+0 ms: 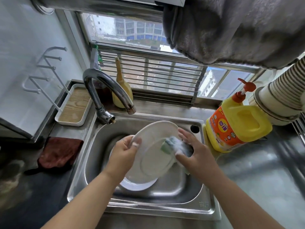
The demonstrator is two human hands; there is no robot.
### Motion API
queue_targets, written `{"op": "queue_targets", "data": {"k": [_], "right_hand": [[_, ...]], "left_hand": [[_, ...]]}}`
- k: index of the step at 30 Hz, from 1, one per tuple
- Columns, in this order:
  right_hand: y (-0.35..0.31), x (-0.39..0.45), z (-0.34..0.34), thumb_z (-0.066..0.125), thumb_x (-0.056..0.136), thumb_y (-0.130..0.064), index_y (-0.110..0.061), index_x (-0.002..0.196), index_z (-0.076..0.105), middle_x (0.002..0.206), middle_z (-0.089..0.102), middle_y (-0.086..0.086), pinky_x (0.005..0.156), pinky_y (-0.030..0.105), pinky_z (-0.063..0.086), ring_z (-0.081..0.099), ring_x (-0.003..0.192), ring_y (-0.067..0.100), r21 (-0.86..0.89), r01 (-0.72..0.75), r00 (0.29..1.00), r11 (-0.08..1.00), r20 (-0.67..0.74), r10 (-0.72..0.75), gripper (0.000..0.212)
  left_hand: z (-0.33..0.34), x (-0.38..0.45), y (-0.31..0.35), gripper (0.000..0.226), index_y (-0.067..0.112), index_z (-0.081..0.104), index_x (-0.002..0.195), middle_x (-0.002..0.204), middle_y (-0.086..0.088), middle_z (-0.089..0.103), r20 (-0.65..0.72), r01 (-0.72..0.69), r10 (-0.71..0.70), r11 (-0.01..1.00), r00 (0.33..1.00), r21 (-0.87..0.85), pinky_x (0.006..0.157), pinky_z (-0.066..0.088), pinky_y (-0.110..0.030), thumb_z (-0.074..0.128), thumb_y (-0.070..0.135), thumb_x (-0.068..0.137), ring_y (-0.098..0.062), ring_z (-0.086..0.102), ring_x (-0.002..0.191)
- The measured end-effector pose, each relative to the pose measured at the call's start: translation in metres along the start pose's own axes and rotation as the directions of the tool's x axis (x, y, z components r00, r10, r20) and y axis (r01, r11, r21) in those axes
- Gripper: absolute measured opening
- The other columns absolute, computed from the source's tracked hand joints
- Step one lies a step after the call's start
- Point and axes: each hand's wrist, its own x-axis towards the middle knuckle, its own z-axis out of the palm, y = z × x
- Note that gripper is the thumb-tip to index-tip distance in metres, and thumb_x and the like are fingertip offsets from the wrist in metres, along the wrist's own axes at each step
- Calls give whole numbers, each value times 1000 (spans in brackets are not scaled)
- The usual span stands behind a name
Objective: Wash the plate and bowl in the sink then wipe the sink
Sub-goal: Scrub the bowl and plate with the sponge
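1. The white plate (153, 146) is held tilted over the steel sink (92, 146) at the centre of the frame, its face turned up toward the camera.
2. The left hand (123, 152) grips the plate's left rim, thumb curled over the edge and fingers behind.
3. The right hand (196, 149) presses a soapy green sponge (173, 144) against the plate's right side, fingers wrapped around it; the sponge is blurred.
4. A second white dish, probably the bowl (137, 184), lies in the sink basin directly below the plate; mostly hidden.
5. The curved tap (105, 90) rises from the sink's upper left corner.
6. A yellow dish-soap pump bottle (234, 123) stands on the table just right of the sink.
7. A dark red cloth (57, 152) lies on the table left of the sink.
8. A white tray with a wood-grain base (74, 108) sits at upper left, by the wall.
9. A grey towel (231, 27) hangs across the upper right of the frame.
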Motion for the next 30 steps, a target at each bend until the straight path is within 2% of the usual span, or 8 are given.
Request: {"op": "queue_targets", "data": {"k": [3, 6, 10, 15, 20, 22, 25, 30], "right_hand": [[-12, 0, 15, 51, 78, -36, -38, 140, 38, 123, 51, -8, 95, 20, 38, 46, 106, 3, -70, 53, 991, 996, -123, -61, 63], [-32, 5, 44, 45, 86, -34, -27, 141, 41, 145, 39, 6, 106, 28, 23, 29, 125, 17, -252, 132, 969, 959, -170, -178, 56], [-37, 29, 55, 45, 89, -39, -24, 138, 43, 147, 36, 13, 104, 36, 28, 38, 119, 28, -440, 285, 907, 852, -162, -388, 52], [-26, 64, 35, 39, 97, -34, -26, 142, 30, 147, 25, 14, 110, 45, 26, 27, 131, 31, -242, -157, 955, 958, -284, 85, 47], [-36, 32, 66, 47, 84, -42, -28, 131, 42, 141, 28, 7, 101, 35, 29, 30, 121, 23, -408, 267, 935, 873, -110, -338, 50], [-18, 55, 53, 38, 88, -43, -28, 136, 41, 146, 23, 5, 109, 39, 28, 25, 130, 23, -413, 134, 975, 901, -108, -195, 50], [-3, 70, 36, 38, 97, -36, -28, 145, 28, 147, 19, 10, 108, 44, 32, 25, 132, 28, -98, -219, 952, 971, -237, 191, 49], [-40, 32, 70, 42, 86, -44, -29, 136, 43, 140, 30, 5, 102, 27, 24, 28, 121, 19, -384, 265, 924, 885, -162, -347, 53]], "left_hand": [[8, 4, 7, 26, 17, 68, 81, 77, -12, 61, -56, 74, -84, 985, 995, -155, 68, 42, -37, 52, 30, 96, -23, 51, 73], [19, 7, 19, 28, 14, 66, 87, 81, -12, 66, -74, 54, -73, 971, 995, -231, 70, 48, -36, 42, 18, 101, -25, 58, 75], [26, 3, 22, 22, 16, 69, 92, 85, -8, 72, -14, -6, 4, 989, 1000, -150, 71, 50, -36, 48, 12, 97, -19, 64, 78], [30, -4, 14, 29, 12, 61, 75, 63, 1, 55, -117, 6, -13, 998, 993, -60, 62, 39, -32, 46, 17, 100, -12, 47, 63], [30, -1, 13, 26, 10, 66, 83, 70, -1, 65, -100, -51, 49, 998, 994, -26, 64, 44, -31, 46, 2, 96, -12, 56, 70], [28, -2, 11, 27, 11, 63, 76, 63, 3, 57, -122, -61, 65, 998, 990, 29, 61, 39, -32, 46, 8, 97, -10, 48, 63], [28, -2, 13, 29, 11, 56, 69, 57, 8, 46, -141, -66, 76, 995, 987, 74, 57, 34, -31, 49, 18, 97, -9, 39, 57], [31, 0, 13, 17, 10, 66, 81, 74, -10, 67, -97, -44, 38, 997, 995, -64, 67, 47, -39, 53, 19, 86, -18, 58, 72]]}}
